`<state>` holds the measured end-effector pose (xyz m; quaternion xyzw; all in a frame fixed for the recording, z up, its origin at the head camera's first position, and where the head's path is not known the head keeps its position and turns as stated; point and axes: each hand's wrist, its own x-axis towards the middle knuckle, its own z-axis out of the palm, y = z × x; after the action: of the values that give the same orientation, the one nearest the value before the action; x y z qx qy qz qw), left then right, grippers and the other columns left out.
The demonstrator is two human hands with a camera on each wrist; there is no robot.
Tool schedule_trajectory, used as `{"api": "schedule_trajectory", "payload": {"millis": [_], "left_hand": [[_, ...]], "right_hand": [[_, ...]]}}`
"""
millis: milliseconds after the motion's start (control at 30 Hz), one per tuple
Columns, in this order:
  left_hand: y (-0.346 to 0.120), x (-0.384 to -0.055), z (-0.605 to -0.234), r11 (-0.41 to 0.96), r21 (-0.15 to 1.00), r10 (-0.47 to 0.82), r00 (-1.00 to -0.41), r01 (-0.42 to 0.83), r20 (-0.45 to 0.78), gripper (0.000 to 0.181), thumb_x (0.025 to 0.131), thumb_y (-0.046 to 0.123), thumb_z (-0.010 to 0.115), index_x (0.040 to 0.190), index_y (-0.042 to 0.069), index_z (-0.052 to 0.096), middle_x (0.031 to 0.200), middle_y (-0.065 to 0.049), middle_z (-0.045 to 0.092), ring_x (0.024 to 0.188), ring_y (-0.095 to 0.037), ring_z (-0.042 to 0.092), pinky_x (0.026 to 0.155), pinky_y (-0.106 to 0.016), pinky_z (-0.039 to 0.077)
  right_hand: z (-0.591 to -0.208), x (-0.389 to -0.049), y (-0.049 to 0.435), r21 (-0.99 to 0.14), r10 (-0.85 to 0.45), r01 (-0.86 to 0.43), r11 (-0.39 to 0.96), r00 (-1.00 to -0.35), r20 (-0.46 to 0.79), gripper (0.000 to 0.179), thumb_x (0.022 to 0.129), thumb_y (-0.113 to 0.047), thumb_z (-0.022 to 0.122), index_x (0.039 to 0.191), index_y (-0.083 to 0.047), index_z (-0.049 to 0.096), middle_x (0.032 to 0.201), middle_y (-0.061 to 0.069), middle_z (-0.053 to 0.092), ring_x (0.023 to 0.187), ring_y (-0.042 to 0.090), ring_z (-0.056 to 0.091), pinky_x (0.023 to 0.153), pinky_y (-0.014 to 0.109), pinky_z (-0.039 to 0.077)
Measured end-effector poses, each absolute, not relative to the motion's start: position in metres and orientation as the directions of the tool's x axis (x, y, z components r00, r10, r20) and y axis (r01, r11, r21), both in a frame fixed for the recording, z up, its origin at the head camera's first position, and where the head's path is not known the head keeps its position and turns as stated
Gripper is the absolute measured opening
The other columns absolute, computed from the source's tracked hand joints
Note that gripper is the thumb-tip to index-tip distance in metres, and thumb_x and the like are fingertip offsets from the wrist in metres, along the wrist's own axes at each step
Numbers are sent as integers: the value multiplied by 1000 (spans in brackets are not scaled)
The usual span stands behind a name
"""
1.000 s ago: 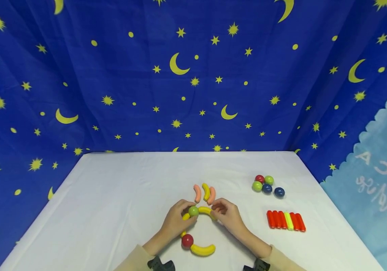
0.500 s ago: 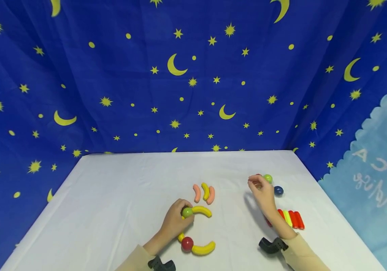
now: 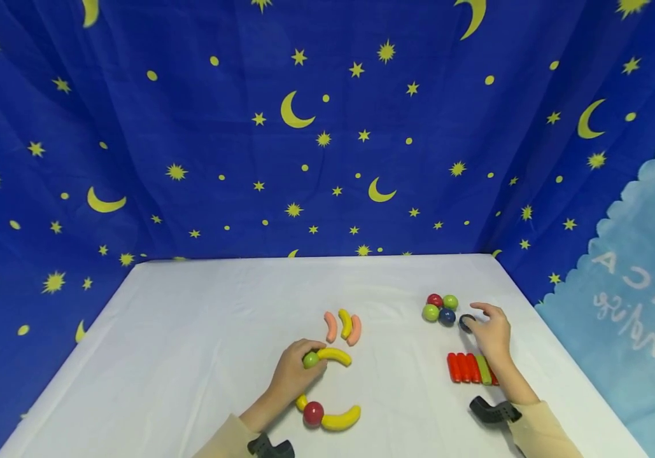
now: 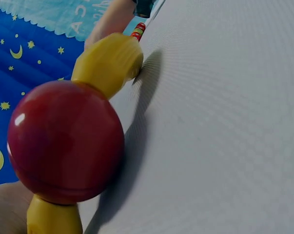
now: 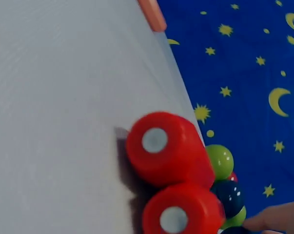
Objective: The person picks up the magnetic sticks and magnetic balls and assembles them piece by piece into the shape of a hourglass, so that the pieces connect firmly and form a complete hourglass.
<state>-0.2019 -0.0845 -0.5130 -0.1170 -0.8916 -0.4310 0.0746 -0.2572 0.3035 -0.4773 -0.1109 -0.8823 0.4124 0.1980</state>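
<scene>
At lower centre of the frame, the left hand (image 3: 293, 372) has its fingers clamped around a green ball (image 3: 310, 360). The upper yellow piece (image 3: 335, 356) starts at that ball, its long axis running left to right, arched upward, its free end pointing right and slightly down. Below, a red ball (image 3: 313, 414) meets the lower yellow piece (image 3: 342, 419), whose right end curls toward the top of the frame. At right of centre, the right hand (image 3: 493, 331) has thumb and index finger apart at a dark blue ball (image 3: 462, 325); the thumb overlaps it. Beneath, red rods (image 3: 463, 368) lie side by side, long axes running up and down the frame. The white surface (image 3: 190, 331) stretches from the left hand to its slanting left edge, and between the yellow pieces and the rods
</scene>
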Motion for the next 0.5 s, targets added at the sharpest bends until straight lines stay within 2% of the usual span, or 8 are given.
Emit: {"api": "schedule_trajectory", "payload": {"millis": [100,267,333,400,500], "left_hand": [[-86,-202,-514,599,750,148,-959,281,241,26,82,24,73,106,15,69,102,2,69,98,-16,62,88,-34,50],[-87,-202,-513,594,767,103,-969,243,226,21,81,23,73,102,16,71,98,3,70,96,-15,63,88,-34,50],[-87,-202,-513,588,776,88,-972,229,220,21,81,23,73,100,16,71,97,3,70,94,-14,62,86,-33,49],[-87,-202,-513,582,785,75,-975,211,207,21,80,23,73,100,16,72,96,3,70,92,-13,62,84,-30,49],[-87,-201,-513,574,795,67,-979,196,193,21,81,25,73,100,17,72,96,4,70,91,-12,60,82,-27,47]], "right_hand": [[-481,-258,308,-754,322,91,651,-932,165,42,81,-4,65,120,7,57,128,33,49,119,45,46,101,56,37],[-489,-260,309,-741,276,72,668,-948,157,37,81,-4,64,116,7,59,119,33,58,108,43,56,94,51,46],[-491,-260,308,-742,288,75,667,-944,163,35,81,-4,64,114,7,60,115,31,61,104,41,59,88,44,50],[-489,-259,306,-747,314,88,659,-935,167,34,81,-5,64,114,6,60,114,31,62,102,40,59,79,31,53],[-483,-256,299,-777,350,87,623,-920,178,34,82,-5,66,114,5,61,114,29,62,98,33,60,69,10,44]]}}
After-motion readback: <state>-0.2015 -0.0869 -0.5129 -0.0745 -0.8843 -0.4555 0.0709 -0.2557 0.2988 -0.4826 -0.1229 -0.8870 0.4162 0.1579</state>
